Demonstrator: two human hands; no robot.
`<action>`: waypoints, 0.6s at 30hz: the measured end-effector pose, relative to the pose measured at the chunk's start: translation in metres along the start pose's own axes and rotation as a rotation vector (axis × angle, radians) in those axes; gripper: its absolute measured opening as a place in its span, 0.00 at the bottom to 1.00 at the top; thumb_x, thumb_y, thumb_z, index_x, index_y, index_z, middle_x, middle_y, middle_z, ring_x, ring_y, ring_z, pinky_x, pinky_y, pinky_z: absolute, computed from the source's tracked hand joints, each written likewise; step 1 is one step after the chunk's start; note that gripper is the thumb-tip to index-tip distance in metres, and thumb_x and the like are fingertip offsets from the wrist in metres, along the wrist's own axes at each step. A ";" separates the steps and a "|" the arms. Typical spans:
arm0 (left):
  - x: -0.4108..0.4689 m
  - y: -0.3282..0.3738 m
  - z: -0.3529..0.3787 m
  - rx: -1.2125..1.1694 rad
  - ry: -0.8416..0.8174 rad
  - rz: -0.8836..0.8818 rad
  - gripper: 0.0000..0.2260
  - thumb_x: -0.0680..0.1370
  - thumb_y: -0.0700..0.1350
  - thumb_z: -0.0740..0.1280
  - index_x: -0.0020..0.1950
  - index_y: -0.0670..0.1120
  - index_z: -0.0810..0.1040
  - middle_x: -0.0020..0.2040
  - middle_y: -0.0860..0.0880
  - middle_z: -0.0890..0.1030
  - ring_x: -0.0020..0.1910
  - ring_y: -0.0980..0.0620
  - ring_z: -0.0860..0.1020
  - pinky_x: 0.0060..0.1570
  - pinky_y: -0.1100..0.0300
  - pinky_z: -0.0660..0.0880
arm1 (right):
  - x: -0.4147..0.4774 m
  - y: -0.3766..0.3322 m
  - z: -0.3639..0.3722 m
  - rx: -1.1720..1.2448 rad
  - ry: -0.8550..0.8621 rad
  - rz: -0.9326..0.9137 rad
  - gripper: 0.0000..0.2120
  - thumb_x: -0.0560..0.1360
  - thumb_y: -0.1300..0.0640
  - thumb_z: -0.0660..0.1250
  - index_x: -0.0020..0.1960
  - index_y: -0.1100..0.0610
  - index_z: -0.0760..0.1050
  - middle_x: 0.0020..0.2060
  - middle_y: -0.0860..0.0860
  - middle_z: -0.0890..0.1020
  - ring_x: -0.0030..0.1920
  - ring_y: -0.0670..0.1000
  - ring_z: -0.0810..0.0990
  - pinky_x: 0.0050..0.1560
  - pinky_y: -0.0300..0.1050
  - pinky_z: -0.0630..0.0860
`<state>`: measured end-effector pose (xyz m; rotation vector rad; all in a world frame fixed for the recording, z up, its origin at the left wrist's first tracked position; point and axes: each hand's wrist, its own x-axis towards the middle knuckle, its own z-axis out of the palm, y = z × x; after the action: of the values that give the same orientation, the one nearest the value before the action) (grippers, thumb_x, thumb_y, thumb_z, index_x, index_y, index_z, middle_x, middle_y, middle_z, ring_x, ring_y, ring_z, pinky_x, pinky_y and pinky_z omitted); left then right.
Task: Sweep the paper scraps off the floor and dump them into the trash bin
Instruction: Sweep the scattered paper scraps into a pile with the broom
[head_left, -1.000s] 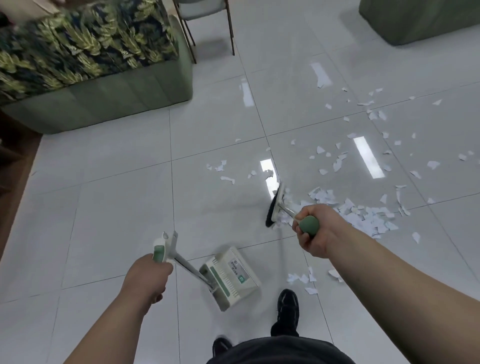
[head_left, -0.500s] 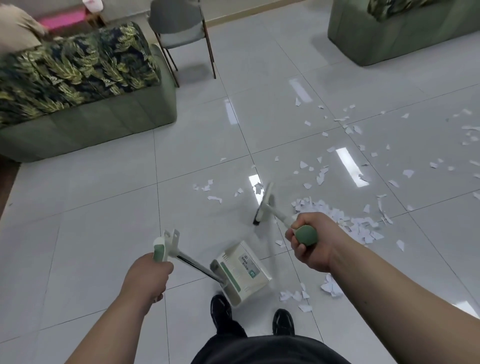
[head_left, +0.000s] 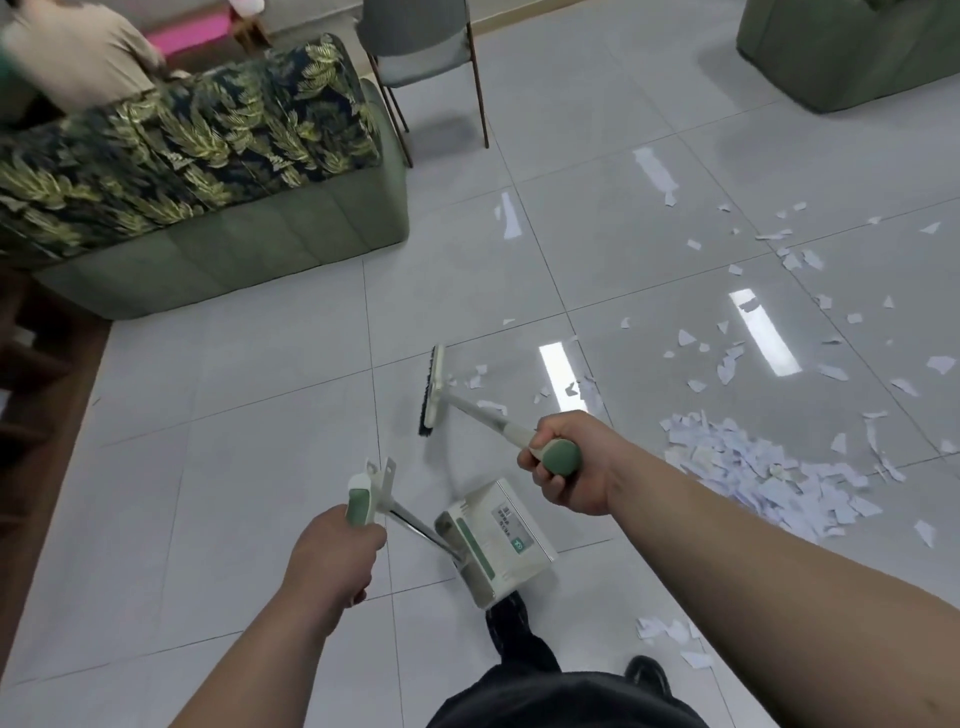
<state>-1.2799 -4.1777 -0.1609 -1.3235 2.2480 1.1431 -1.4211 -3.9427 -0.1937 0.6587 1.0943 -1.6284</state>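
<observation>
My right hand (head_left: 569, 465) grips the green end of a white broom handle; the broom head (head_left: 432, 389) stands on the tiles ahead, left of a few small scraps. My left hand (head_left: 337, 551) grips the green handle of a white dustpan (head_left: 493, 540), which sits tilted on the floor between my hands, just in front of my shoe. A swept pile of paper scraps (head_left: 758, 475) lies to the right of my right arm. Loose scraps (head_left: 727, 358) are scattered farther right and back. A small cluster of scraps (head_left: 670, 636) lies near my feet. No trash bin is in view.
A green sofa with a leaf-print cover (head_left: 208, 171) fills the back left; a person (head_left: 78, 57) sits behind it. A grey chair (head_left: 426, 57) stands beyond the sofa's end. Another green sofa (head_left: 852, 52) is at the back right. Dark wooden furniture (head_left: 31, 415) lines the left edge.
The broom head has swung left and farther forward, past the small scraps. The view has shifted so the sofa looms larger, and the dustpan sits closer to my shoe.
</observation>
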 end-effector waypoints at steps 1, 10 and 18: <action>0.011 0.000 -0.008 0.000 0.003 -0.007 0.06 0.73 0.34 0.60 0.40 0.44 0.66 0.33 0.45 0.66 0.25 0.49 0.61 0.25 0.62 0.61 | 0.015 -0.007 0.013 0.001 -0.008 0.015 0.07 0.68 0.64 0.60 0.47 0.58 0.70 0.33 0.54 0.76 0.23 0.48 0.71 0.21 0.34 0.64; 0.111 0.008 -0.046 0.040 -0.029 0.009 0.05 0.72 0.35 0.60 0.40 0.44 0.66 0.35 0.44 0.68 0.27 0.48 0.62 0.27 0.60 0.62 | 0.101 -0.041 0.058 0.126 0.074 0.107 0.16 0.66 0.64 0.61 0.54 0.62 0.73 0.34 0.54 0.76 0.23 0.47 0.70 0.20 0.34 0.66; 0.162 0.036 -0.044 0.084 -0.140 0.077 0.03 0.74 0.36 0.62 0.42 0.42 0.71 0.35 0.44 0.71 0.28 0.47 0.66 0.27 0.59 0.67 | 0.069 -0.038 0.035 0.461 0.279 0.086 0.18 0.63 0.65 0.62 0.52 0.64 0.74 0.34 0.55 0.77 0.24 0.48 0.68 0.19 0.34 0.62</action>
<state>-1.3906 -4.2991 -0.2109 -1.0994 2.2359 1.1165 -1.4762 -4.0022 -0.2235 1.2477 0.8683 -1.7627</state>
